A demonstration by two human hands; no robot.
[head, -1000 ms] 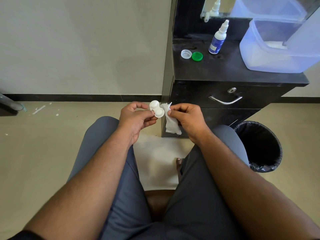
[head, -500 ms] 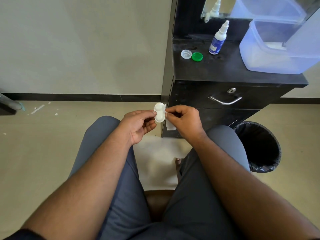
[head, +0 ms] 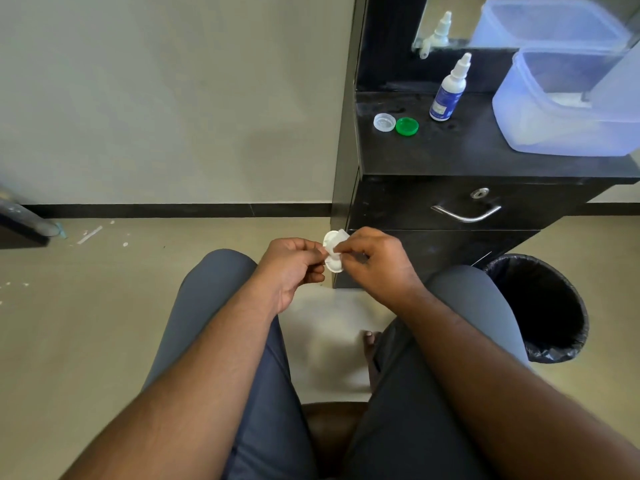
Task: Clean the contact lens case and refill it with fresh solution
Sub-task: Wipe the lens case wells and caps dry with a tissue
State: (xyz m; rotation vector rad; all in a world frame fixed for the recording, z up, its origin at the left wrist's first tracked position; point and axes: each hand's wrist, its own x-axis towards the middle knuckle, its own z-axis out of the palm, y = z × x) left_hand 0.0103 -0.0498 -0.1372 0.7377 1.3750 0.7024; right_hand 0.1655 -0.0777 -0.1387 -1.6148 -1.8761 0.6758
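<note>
contact lens case, the small white plastic double-well one (head: 333, 254), sits between your hands above your knees, held upright so both wells face you. your left hand (head: 289, 271) pinches its left edge to steady it, while your right hand (head: 375, 263) pinches a scrap of white tissue (head: 341, 237) against the upper well, likely wiping it dry. the clear round cap (head: 384, 122) and green round cap (head: 407, 126) lie on the far black cabinet top (head: 450, 150), near the white solution bottle with blue label (head: 448, 90), ready for refilling.
</note>
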